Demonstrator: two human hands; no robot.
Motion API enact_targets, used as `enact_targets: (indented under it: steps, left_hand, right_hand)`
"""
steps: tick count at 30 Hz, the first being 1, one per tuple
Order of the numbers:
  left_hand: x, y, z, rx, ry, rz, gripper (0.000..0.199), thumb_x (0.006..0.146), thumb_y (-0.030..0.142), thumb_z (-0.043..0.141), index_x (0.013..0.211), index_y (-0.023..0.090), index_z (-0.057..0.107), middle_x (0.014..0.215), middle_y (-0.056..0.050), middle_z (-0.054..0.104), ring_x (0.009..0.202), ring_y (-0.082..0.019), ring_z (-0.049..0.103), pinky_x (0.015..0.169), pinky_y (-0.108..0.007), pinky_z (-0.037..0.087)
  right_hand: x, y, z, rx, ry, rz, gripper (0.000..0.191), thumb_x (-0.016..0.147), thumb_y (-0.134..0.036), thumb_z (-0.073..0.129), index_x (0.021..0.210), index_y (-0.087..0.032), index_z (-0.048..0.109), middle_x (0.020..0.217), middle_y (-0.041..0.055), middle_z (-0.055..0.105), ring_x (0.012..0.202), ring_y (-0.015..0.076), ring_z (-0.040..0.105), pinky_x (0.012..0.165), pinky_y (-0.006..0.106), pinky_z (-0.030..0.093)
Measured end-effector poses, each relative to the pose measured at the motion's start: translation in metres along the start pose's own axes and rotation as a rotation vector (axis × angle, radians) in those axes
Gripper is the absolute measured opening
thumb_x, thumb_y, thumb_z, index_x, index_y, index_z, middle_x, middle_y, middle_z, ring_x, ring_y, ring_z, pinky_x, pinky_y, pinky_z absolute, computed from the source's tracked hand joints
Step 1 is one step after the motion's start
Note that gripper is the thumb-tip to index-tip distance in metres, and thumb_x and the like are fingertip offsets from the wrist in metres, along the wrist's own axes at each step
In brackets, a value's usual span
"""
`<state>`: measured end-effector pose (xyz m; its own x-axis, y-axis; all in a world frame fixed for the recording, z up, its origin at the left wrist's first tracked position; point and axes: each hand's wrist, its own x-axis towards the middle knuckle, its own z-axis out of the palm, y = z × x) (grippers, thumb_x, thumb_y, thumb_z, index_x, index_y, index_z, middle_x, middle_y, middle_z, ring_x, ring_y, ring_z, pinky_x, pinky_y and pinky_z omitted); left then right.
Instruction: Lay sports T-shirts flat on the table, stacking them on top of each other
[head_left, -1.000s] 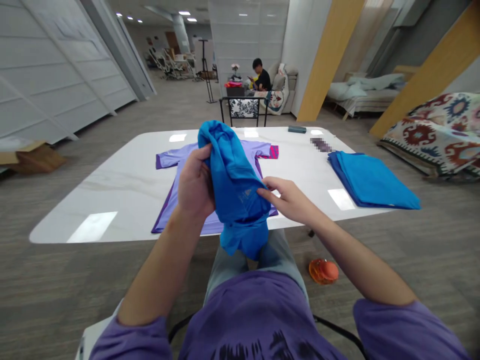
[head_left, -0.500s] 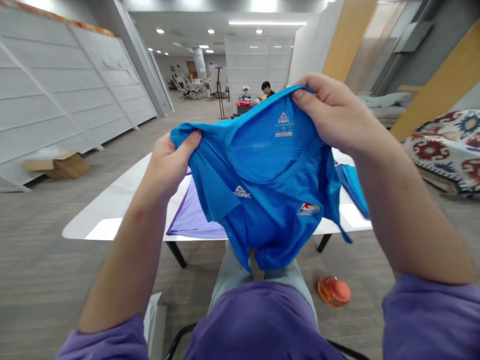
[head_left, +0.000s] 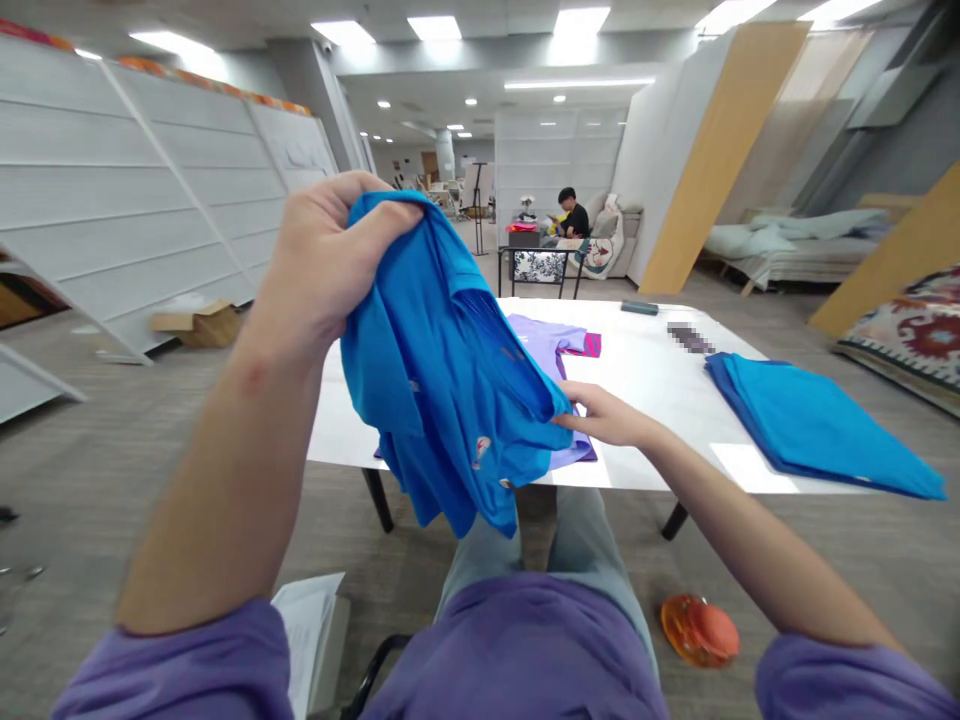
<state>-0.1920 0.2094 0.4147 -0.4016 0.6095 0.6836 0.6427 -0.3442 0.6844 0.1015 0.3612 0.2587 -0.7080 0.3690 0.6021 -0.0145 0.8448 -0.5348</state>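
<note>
A blue T-shirt (head_left: 442, 370) hangs slantwise in front of me, its neck opening turned to the right. Raised high, my left hand (head_left: 337, 250) is closed on one shoulder of it, thumb on top. Lower down, my right hand (head_left: 604, 412) pinches the other shoulder edge between thumb and fingers. Behind the shirt, a purple T-shirt (head_left: 544, 335) with a pink-edged sleeve lies on the white table (head_left: 637, 385), partly covered from view. Folded blue garments (head_left: 817, 415) lie at the table's right side.
A dark case (head_left: 639, 308) and a blurred-out object (head_left: 688, 338) lie on the table's far right. An orange container (head_left: 699, 630) stands on the floor by my right leg. Papers (head_left: 309, 625) rest at my left. Farther back, a person (head_left: 574, 218) sits beside a sofa.
My right hand has dropped and my left hand has risen, tilting the blue T-shirt down to the right. The view has shifted, showing more of the table and the folded blue garments.
</note>
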Motion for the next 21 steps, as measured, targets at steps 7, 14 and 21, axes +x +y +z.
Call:
enact_targets:
  steps: [7,14,21]
  left_hand:
    - [-0.01,-0.032,-0.053,0.143,0.01,-0.021,0.038,0.103,0.035,0.08,0.113,-0.001,0.078,0.075,0.006,0.064,0.112,-0.03,0.08,0.104,-0.071,0.058]
    - [-0.024,-0.079,-0.111,0.026,-0.088,-0.343,0.063,0.084,0.063,0.097,0.116,0.011,0.085,0.091,-0.005,0.079,0.081,-0.014,0.071,0.088,-0.03,0.067]
    - [-0.177,-0.115,-0.107,-0.206,-0.101,-0.758,0.053,0.07,0.063,0.101,0.104,0.026,0.084,0.098,-0.004,0.078,0.083,-0.02,0.068,0.074,-0.028,0.062]
  right_hand:
    - [0.004,0.019,-0.022,-0.017,0.232,0.159,0.042,0.113,-0.065,0.06,0.129,-0.029,0.075,0.111,0.0065,0.078,0.096,0.0272,0.072,0.079,0.039,0.062]
    - [0.025,-0.019,-0.07,-0.55,0.542,-0.042,0.049,0.117,-0.063,0.05,0.112,-0.023,0.077,0.091,0.0058,0.075,0.08,0.0238,0.068,0.073,0.034,0.045]
    - [-0.062,-0.062,-0.052,-0.758,0.388,-0.178,0.016,0.115,-0.036,0.064,0.112,-0.025,0.075,0.096,0.0014,0.081,0.076,0.0164,0.074,0.066,0.031,0.045]
